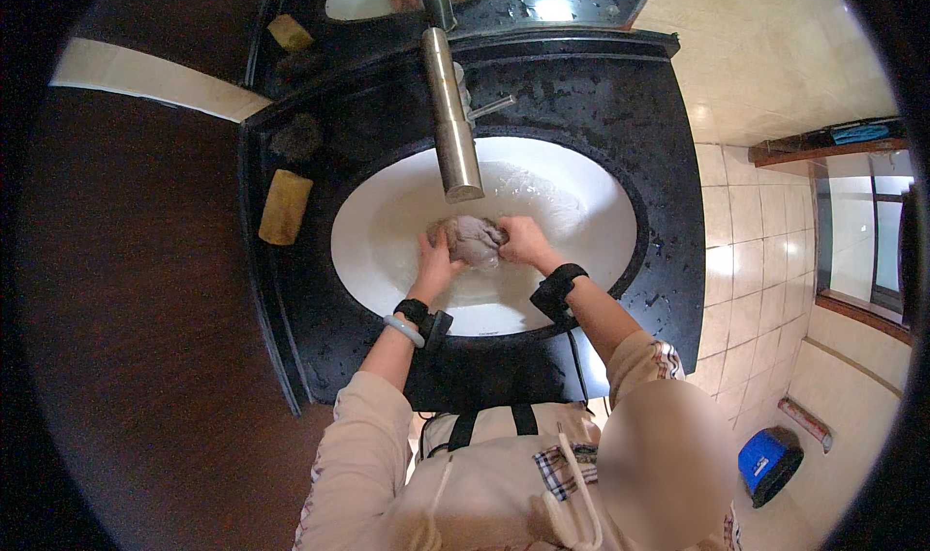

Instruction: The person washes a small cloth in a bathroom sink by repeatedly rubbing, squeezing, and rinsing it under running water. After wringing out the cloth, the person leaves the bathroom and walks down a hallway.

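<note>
Both my hands hold a wet, bunched grey cloth (474,240) over the middle of a white oval washbasin (356,260). My left hand (437,260) supports it from the lower left, with the fingers partly hidden by the folds. On the other side, my right hand (524,240) grips a fold of it in closed fingers. Water (538,188) with some ripples or foam lies in the basin around and behind the cloth. The brushed-metal faucet (456,151) reaches over the basin, its spout end just above the cloth in the view. No stream from the spout is visible.
Black countertop (639,151) surrounds the basin, with water drops on it. A yellow sponge (285,207) and a dark scouring pad (296,137) lie at its left. The faucet's lever (494,106) points right. A mirror (501,6) stands behind; a blue bucket (766,464) is low at right.
</note>
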Demonstrator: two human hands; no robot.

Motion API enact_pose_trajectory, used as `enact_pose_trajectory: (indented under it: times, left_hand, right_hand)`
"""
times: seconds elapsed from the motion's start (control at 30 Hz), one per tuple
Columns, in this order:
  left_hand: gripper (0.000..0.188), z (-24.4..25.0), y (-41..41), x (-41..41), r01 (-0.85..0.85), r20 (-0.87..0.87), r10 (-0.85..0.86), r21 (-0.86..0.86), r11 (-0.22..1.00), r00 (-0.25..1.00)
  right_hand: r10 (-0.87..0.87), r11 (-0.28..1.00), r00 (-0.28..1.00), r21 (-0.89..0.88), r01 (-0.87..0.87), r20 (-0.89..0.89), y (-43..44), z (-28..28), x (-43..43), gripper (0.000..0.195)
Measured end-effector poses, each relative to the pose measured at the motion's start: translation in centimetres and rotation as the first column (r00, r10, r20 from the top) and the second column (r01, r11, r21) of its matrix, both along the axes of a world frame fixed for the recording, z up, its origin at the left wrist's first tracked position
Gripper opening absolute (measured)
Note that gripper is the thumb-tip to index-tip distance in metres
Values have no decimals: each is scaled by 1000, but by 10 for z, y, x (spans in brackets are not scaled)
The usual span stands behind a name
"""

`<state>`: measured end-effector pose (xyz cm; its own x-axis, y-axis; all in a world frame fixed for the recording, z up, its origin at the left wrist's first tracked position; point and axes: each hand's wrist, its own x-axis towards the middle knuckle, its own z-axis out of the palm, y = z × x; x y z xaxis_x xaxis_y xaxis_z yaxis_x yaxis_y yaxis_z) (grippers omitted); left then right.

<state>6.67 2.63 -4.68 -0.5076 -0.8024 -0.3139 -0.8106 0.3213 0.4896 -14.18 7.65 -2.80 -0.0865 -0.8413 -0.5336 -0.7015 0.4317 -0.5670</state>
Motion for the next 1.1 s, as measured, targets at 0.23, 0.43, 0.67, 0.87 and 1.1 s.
enact_pose_trajectory:
  times: [0.23,0.43,0.67,0.87,1.1]
  left_hand:
    - [55,1,-12,-3,-31,117,16,134,991,993]
    - [44,21,-14,0,-61,-252,138,293,954,958]
    - [47,54,-31,5,-182,-20,255,647,740,967]
    - [79,-43,-9,32,-41,-399,188,349,936,898]
    - [70,-1,-8,18,-34,-206,131,419,907,970]
  right_hand:
    - [-241,929,957,-324,179,-162,13,-33,8,35]
    - [-656,651,382,232,723,651,14,-17,-29,48]
    - [-661,751,633,363,552,404,21,13,-85,43]
    - [-360,891,899,-378,252,-249,11,-9,-27,65]
    - [-97,995,981,-2,98,-168,0,-18,-10,57]
